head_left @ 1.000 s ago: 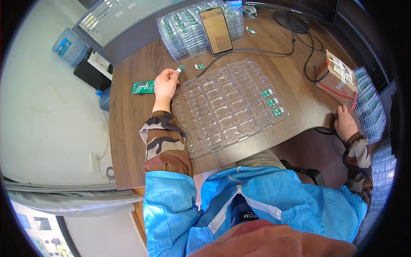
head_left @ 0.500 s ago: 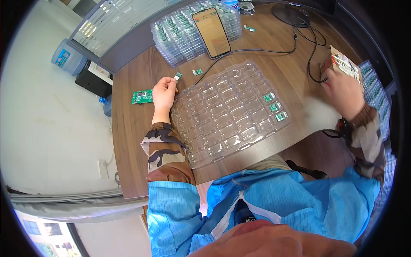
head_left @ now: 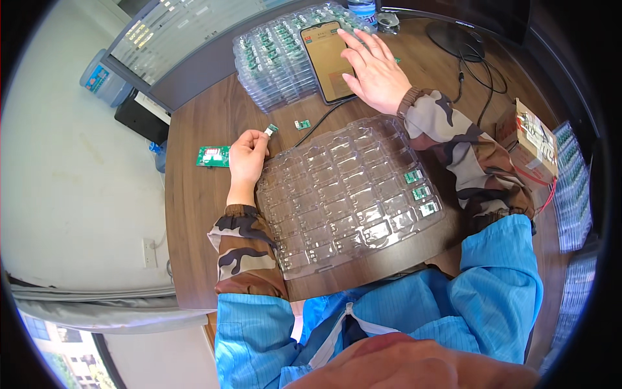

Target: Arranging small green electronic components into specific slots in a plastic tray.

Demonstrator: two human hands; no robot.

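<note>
My left hand (head_left: 247, 154) rests at the left edge of a clear plastic tray (head_left: 324, 214) and pinches a small green circuit board (head_left: 271, 129). My right hand (head_left: 372, 70) lies flat with spread fingers on a smartphone (head_left: 326, 59) with an orange screen, far across the table. The tray has many empty pockets; three at its right side hold small green boards (head_left: 421, 192). Another small green board (head_left: 302, 124) lies loose on the table between the tray and the phone.
A larger green circuit board (head_left: 214, 156) lies left of my left hand. Stacks of filled clear trays (head_left: 269, 55) sit behind the phone. A cardboard box (head_left: 532, 139) and more trays (head_left: 573, 188) are at the right. Black cables (head_left: 476, 84) run to a monitor base.
My right hand has swung from the box at the right, across the table, onto the phone. My left hand has stayed put with the small board.
</note>
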